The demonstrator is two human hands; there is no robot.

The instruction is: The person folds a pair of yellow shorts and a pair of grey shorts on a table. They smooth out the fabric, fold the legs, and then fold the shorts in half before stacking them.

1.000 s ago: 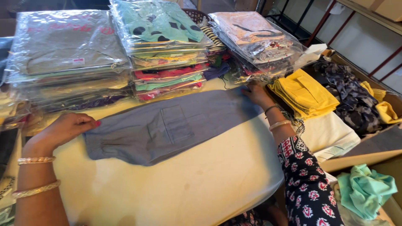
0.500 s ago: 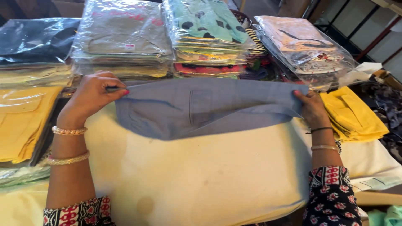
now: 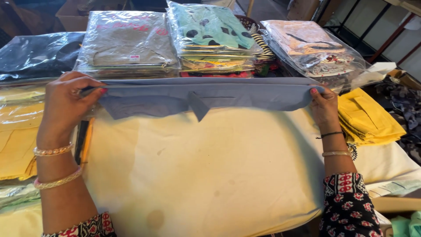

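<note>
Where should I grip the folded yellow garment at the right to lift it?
Probably the yellow garment's near folded edge, coming in from the right hand's side: it lies flat and uncovered there, while its far end runs under the bagged stack.

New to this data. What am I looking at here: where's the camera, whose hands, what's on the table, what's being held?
There is no machine here: a person works with two bare hands, and the single camera sits on their head, looking down.

The left hand and right hand each pinch one end of a grey-blue garment, stretched flat between them over a cream cloth-covered table.

Behind it stand stacks of plastic-bagged clothes: a grey stack, a mint-green patterned stack and a pale pink stack. Folded yellow garments lie beside the right hand, and yellow bagged items lie at the left edge.
</note>
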